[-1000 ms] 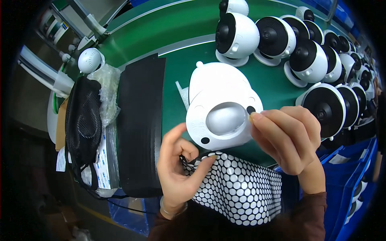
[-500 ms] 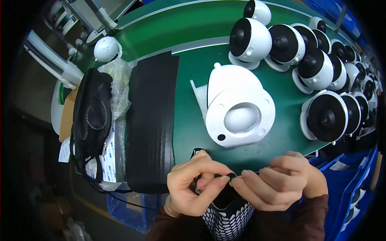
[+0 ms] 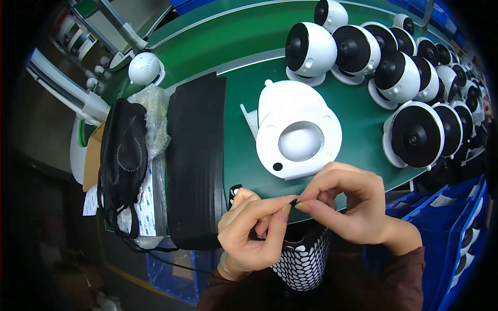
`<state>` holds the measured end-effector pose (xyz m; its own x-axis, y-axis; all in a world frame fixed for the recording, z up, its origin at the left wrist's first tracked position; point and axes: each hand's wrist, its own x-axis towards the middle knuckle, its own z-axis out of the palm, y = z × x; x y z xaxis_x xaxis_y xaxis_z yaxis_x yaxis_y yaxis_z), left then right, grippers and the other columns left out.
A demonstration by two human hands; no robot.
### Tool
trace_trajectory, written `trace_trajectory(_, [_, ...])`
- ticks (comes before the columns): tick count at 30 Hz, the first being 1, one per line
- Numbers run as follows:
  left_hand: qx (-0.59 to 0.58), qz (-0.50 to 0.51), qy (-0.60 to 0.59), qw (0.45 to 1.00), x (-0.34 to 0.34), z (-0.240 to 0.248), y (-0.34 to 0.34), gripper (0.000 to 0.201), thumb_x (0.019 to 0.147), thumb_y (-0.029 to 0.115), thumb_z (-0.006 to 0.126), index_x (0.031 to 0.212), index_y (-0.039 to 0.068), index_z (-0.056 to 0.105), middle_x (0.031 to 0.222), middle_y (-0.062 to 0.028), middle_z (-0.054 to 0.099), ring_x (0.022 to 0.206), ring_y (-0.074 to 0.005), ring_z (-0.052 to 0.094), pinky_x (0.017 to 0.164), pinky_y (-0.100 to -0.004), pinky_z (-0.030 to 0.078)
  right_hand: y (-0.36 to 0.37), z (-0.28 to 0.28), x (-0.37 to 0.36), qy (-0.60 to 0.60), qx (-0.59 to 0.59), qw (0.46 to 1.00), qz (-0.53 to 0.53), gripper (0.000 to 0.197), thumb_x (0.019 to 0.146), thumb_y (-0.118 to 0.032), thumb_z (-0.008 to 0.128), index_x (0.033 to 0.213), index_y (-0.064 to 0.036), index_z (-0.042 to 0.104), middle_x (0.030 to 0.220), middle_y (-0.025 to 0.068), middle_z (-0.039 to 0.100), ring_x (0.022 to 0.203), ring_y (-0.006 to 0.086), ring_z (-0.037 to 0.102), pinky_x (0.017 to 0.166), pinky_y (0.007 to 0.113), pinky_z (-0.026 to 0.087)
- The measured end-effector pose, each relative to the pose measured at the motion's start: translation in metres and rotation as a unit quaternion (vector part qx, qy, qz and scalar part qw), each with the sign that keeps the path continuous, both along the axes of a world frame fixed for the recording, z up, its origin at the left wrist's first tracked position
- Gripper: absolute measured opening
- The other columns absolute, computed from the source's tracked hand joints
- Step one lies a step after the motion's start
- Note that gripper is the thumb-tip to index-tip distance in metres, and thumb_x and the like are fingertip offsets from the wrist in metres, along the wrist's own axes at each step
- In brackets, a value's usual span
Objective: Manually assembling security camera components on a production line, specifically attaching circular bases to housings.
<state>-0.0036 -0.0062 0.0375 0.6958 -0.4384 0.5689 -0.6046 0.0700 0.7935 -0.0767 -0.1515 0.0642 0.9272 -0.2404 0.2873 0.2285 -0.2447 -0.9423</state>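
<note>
White unit (image 3: 296, 116) lies at the middle of the frame on the green table (image 3: 360, 127), its ring-shaped base facing up. One black dot (image 3: 278, 166) sits at the base's lower left; the other round marks around the ring look bare. Judging by that, this unit is part done, with one spot covered and the others uncovered. Just below it, the left hand (image 3: 254, 223) and right hand (image 3: 353, 207) meet fingertip to fingertip, pinching a small black piece (image 3: 294, 202) between them; it is clear of the base, so that piece is not yet on. Under the hands hangs a dotted sheet (image 3: 301, 267); whether the left hand grips it too, I cannot tell. Foam (image 3: 251, 119) pokes out at the unit's left. Farther left are a black board (image 3: 196, 166), bubble wrap (image 3: 155, 124) and a mesh bag (image 3: 124, 150). Cameras (image 3: 415, 136) stand grouped at upper right, seemingly finished, though their undersides are hidden, so dots there cannot be checked. Blue bins (image 3: 433, 254) fill the lower right.
</note>
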Motion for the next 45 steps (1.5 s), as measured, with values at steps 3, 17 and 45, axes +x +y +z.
trace_trajectory(3, [-0.006, 0.004, -0.01, 1.0, 0.0, 0.001, 0.0, 0.024, 0.064, -0.013, 0.061, 0.084, 0.0, 0.067, 0.05, 0.004, 0.042, 0.045, -0.0064, 0.031, 0.049, -0.0214, 0.024, 0.004, -0.005, 0.001, -0.043, -0.01, 0.997, -0.059, 0.009, 0.07, -0.002, 0.07, 0.077, -0.0034, 0.064, 0.071, 0.0014, 0.059, 0.055, 0.0052, 0.049, 0.042, 0.017, 0.036])
trace_trajectory(17, [0.033, 0.071, 0.054, 0.995, 0.013, -0.007, -0.017, 0.045, 0.077, -0.003, 0.06, 0.119, -0.005, 0.046, 0.051, 0.0048, 0.032, 0.045, -0.0014, 0.03, 0.043, -0.0174, 0.021, -0.014, 0.019, 0.02, -0.121, -0.205, 0.962, -0.136, 0.004, 0.074, -0.002, 0.064, 0.078, -0.0018, 0.062, 0.076, 0.004, 0.061, 0.063, 0.0078, 0.053, 0.052, 0.018, 0.036])
trace_trajectory(45, [-0.025, -0.009, 0.039, 0.999, 0.024, -0.015, -0.031, 0.009, 0.088, 0.002, 0.047, 0.095, -0.003, 0.046, 0.054, 0.0009, 0.044, 0.045, -0.0021, 0.033, 0.041, -0.0204, 0.024, -0.007, 0.028, 0.052, -0.055, -0.282, 0.941, -0.179, 0.005, 0.071, -0.002, 0.066, 0.071, 0.0014, 0.062, 0.061, -0.0011, 0.057, 0.054, 0.0021, 0.044, 0.05, 0.015, 0.034])
